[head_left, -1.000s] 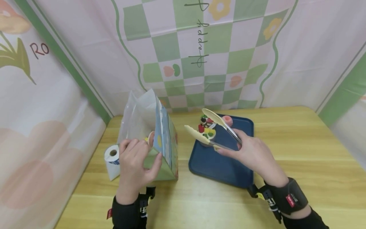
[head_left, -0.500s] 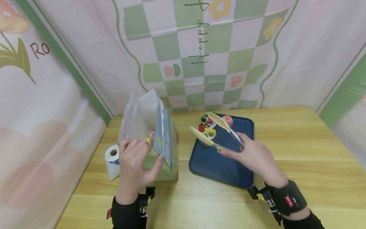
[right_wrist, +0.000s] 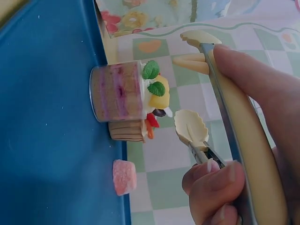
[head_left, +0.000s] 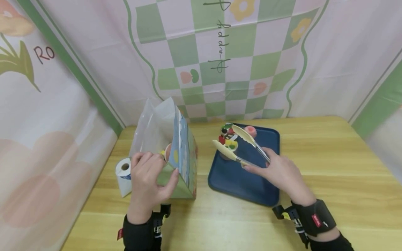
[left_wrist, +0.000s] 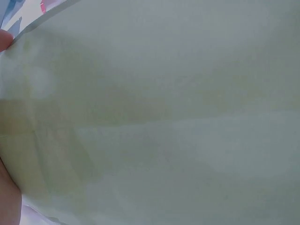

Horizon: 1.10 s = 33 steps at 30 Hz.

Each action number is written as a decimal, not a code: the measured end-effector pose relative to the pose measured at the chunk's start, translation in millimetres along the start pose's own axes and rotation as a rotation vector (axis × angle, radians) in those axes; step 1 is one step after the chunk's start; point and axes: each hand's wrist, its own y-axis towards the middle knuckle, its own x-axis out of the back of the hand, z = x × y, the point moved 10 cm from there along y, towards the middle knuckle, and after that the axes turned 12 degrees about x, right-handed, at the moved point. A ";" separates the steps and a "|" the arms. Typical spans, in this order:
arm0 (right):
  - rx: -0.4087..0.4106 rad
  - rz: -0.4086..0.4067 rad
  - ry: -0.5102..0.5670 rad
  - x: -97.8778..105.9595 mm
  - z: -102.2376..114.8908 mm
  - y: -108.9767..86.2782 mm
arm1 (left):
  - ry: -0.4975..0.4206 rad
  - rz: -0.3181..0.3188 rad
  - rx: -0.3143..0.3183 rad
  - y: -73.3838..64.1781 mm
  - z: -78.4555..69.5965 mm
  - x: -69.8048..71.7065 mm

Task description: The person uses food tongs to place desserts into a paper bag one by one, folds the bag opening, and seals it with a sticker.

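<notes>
My left hand (head_left: 150,181) grips the near rim of a printed paper bag (head_left: 186,164), which stands upright with its mouth spread. Something round and pinkish shows inside the bag. In the left wrist view, the bag's pale green side (left_wrist: 159,93) fills nearly everything. My right hand (head_left: 281,170) holds a pair of tongs (head_left: 243,134) with cream scalloped tips, spread apart and with nothing between them. The tips hover over the far left of a blue tray (head_left: 242,188). Beneath them stand a clear cup of layered cake (right_wrist: 119,91) topped with fruit and mint, and a fruit-topped cupcake (right_wrist: 127,131).
A pink ring-shaped sweet (head_left: 250,131) lies at the tray's far edge, right of the cakes. Left of the bag stands a white paper roll (head_left: 123,174). The wooden table (head_left: 339,164) ends at a checkered cloth backdrop (head_left: 242,66).
My right hand has shifted the tongs slightly right and toward me, bringing the tips around the cakes' position in the head view. My left hand stays at the bag's rim.
</notes>
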 end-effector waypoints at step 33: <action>-0.012 0.082 -0.010 -21.3 -14.1 6.1 | 0.005 0.009 0.012 -1.9 1.1 -1.1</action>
